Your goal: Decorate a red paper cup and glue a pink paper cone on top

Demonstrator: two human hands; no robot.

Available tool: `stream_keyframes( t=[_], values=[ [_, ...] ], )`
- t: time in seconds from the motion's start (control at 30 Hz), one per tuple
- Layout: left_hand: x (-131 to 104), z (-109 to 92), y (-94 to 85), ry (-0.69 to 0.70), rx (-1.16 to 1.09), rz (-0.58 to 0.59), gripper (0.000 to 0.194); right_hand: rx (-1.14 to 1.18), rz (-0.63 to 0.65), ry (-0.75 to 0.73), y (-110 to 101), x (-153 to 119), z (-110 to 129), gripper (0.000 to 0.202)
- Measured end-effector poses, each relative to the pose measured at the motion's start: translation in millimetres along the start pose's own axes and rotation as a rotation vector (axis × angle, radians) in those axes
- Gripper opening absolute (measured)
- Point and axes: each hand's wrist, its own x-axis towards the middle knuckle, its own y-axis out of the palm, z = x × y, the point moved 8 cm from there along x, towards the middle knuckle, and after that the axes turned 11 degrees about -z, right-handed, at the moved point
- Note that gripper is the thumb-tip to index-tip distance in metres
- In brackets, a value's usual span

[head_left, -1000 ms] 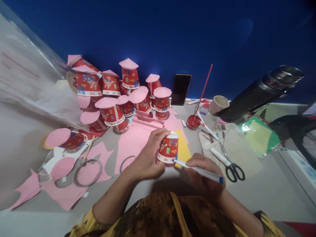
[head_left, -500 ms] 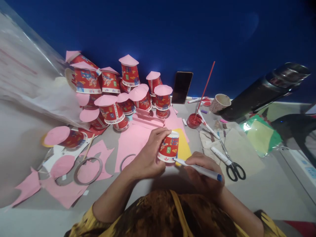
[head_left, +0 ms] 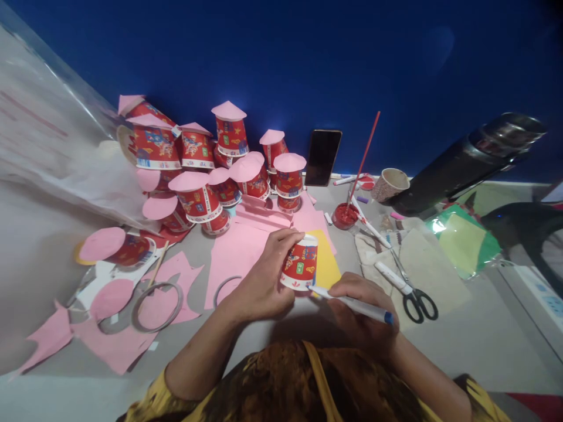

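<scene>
My left hand (head_left: pixel 269 275) is closed round the left side of a red patterned paper cup (head_left: pixel 301 262), held with its white rim band toward me. Pink marks show on that white band. My right hand (head_left: pixel 363 302) pinches a white marker (head_left: pixel 352 303) with a blue end. The marker's tip touches or nearly touches the band at the cup's lower right. Beneath the cup lie a yellow sheet (head_left: pixel 326 264) and pink paper (head_left: pixel 235 252).
Red cups with pink cone tops (head_left: pixel 193 196) stand stacked at the back left. Tape rings (head_left: pixel 157 328) and pink scraps lie left. A phone (head_left: pixel 324 158), a red paint pot (head_left: pixel 345 217), scissors (head_left: pixel 420 306) and a black flask (head_left: pixel 457 161) are right of centre.
The marker's tip has shifted slightly left along the cup's white band, and my right hand has moved a little with it. My left hand still holds the cup.
</scene>
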Motion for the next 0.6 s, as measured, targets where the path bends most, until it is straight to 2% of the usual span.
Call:
stream_keyframes(
  t=[0.6],
  values=[
    [-0.1, -0.4, 0.9, -0.011, 0.013, 0.012, 0.085, 0.005, 0.012, -0.008, 2.1, 4.1, 3.4, 0.015]
  ],
)
